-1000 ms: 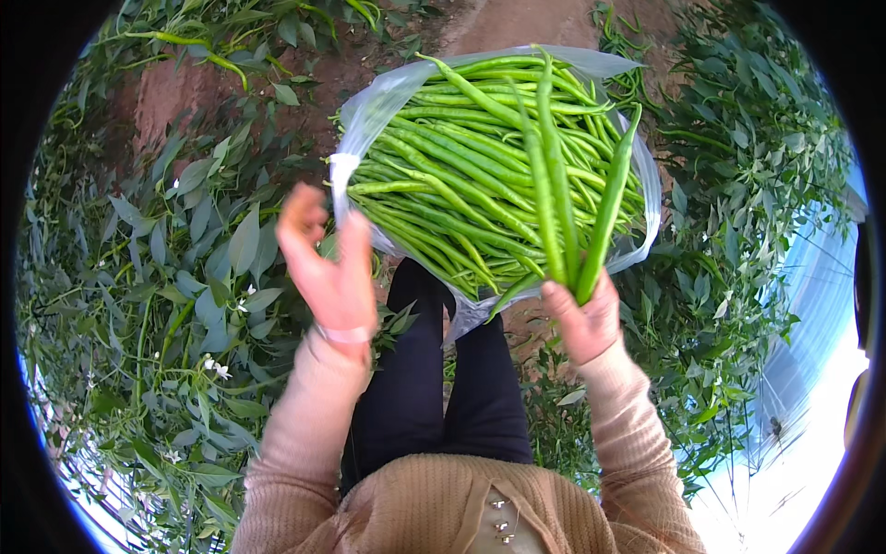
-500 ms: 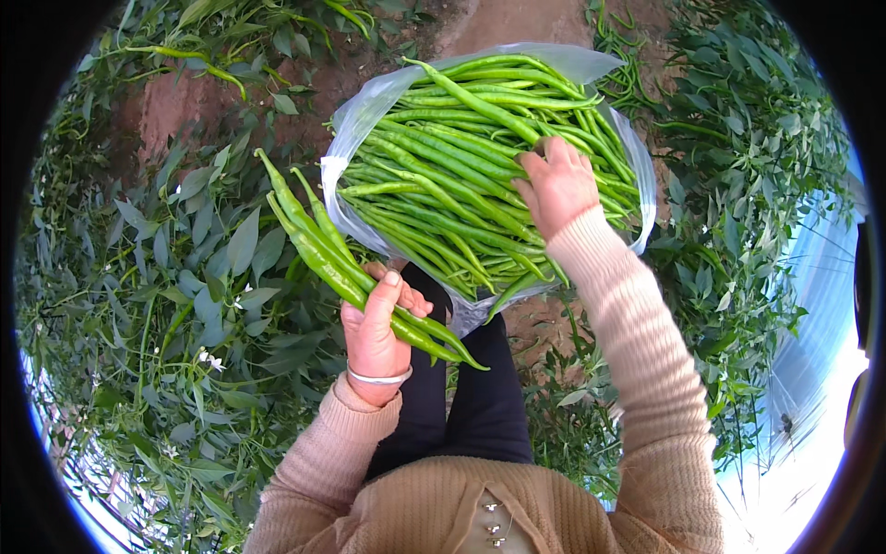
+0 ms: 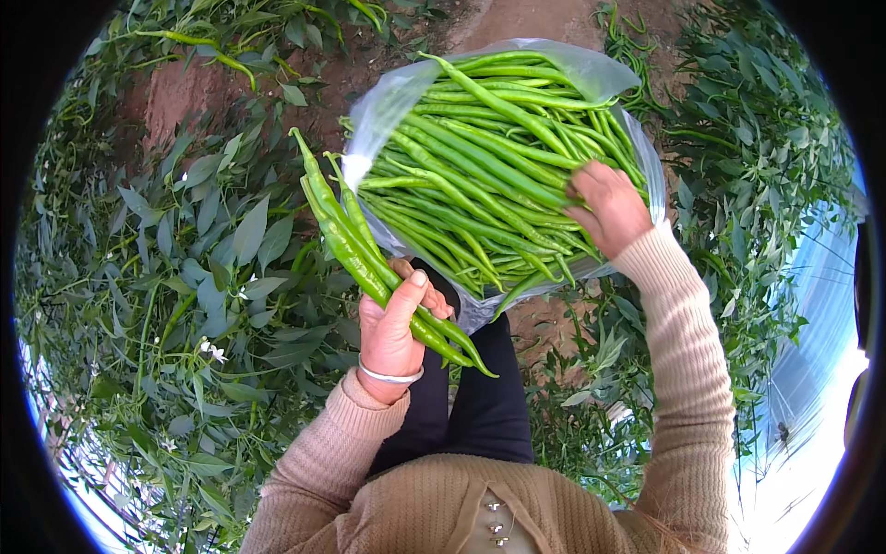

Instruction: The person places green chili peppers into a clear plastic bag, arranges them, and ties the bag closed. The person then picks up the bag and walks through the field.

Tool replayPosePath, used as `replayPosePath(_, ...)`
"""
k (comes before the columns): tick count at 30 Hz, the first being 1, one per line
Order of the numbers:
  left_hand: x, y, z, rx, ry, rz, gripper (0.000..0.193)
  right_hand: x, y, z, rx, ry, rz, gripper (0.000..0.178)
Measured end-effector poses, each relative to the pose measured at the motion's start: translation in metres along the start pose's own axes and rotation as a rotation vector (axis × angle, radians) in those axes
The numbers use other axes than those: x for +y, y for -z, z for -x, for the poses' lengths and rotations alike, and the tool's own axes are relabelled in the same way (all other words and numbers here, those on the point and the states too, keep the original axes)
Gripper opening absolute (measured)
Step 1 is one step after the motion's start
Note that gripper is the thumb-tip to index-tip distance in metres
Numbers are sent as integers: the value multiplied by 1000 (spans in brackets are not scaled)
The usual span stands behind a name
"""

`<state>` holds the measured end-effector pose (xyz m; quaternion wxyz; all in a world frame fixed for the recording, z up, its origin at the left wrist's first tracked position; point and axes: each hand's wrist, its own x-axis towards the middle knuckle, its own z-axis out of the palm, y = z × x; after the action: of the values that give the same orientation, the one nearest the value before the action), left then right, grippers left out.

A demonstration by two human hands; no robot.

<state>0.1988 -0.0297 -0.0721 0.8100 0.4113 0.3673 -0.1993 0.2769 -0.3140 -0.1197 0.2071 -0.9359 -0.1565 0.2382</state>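
Note:
My left hand (image 3: 399,319) is closed round a small bunch of long green chili peppers (image 3: 351,249). Their stem ends point up and away, and their tips stick out below my palm. Ahead of me, a clear plastic bag (image 3: 377,120) stands wide at the mouth, filled with many more green chilies (image 3: 480,171) laid mostly side by side. On the right part of this pile lies my right hand (image 3: 611,208), its fingers bent and slightly blurred round the ends of some chilies. Its fingertips are partly hidden.
Leafy pepper plants (image 3: 221,277) with small white flowers grow on the left, and more plants (image 3: 738,166) on the right. Loose chilies (image 3: 632,55) lie behind the bag on brown soil (image 3: 526,20). Bluish plastic sheeting (image 3: 803,323) borders the right side.
My right hand has moved to the right across the pile, and some chilies under it have shifted that way. My left hand and its bunch sit slightly farther right.

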Motion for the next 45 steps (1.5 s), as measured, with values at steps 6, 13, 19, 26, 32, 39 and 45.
replayPosePath(6, -14, 4, -5, -9, 41, 24, 7, -24, -22, 4, -12, -127, 104, 50)
replayPosePath(13, -9, 0, -5, -46, 34, -48, 8, -60, -54, -26, 184, -142, 202, 54)
replayPosePath(19, -16, -1, -5, -11, 71, -30, 6, -64, -68, -40, 112, -182, 229, 44)
replayPosePath(26, -15, 2, -7, -51, 75, -25, 7, -57, -61, -40, 175, -171, 175, 43)
replayPosePath(32, -14, 0, -7, -96, 48, -31, 11, -50, -5, -13, 111, -274, -162, 45)
replayPosePath(39, -33, -15, -14, -285, 69, 132, 53, -126, -27, 49, 122, -129, -226, 52)
replayPosePath(45, -19, -15, -10, -98, 29, -80, 46, -151, -26, 61, 66, 24, -367, 56)
